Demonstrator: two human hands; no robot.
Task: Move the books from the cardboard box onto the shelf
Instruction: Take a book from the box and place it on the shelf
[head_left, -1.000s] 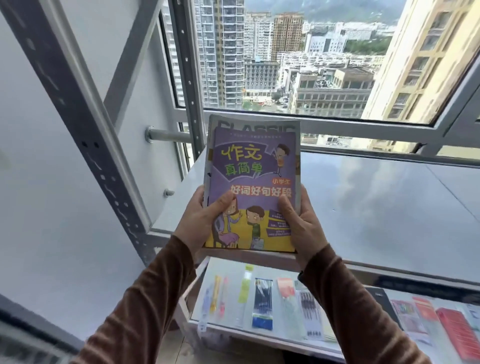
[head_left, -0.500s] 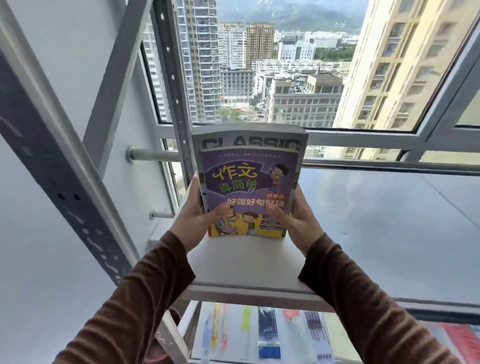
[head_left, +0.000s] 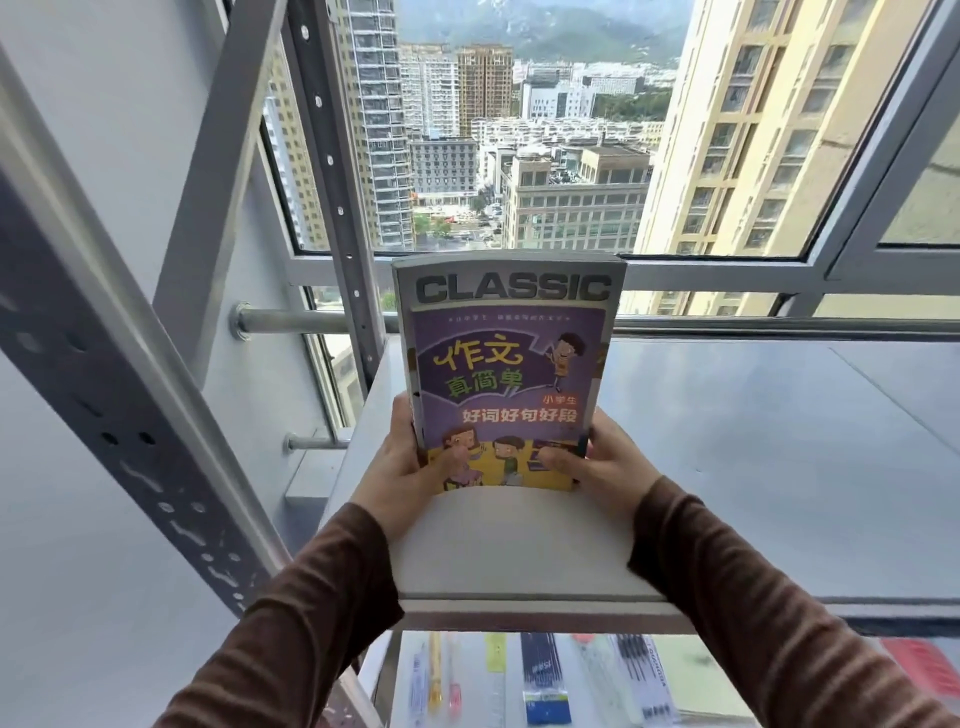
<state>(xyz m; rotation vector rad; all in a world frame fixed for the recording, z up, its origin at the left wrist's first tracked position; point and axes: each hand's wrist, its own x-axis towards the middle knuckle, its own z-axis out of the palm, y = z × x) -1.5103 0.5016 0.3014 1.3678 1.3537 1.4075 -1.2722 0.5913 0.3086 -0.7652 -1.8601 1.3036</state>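
Two books stand upright together at the left end of the grey top shelf (head_left: 753, 467). The front one is a purple and yellow book (head_left: 506, 395) with cartoon children on its cover. Behind it a taller grey book (head_left: 511, 286) shows the word CLASSIC above. My left hand (head_left: 402, 475) grips their left edge, thumb on the front cover. My right hand (head_left: 602, 465) grips the right edge the same way. Their lower edges rest on the shelf. The cardboard box is out of view.
A perforated grey upright (head_left: 332, 171) stands just left of the books, with a diagonal brace (head_left: 104, 374) nearer me. A window frame (head_left: 727, 270) runs behind the shelf. The shelf below (head_left: 519, 675) holds packets of pens and stationery.
Both hands have carried the two books up and forward from in front of the shelf edge onto the top shelf, and stood them more upright so the CLASSIC title shows.
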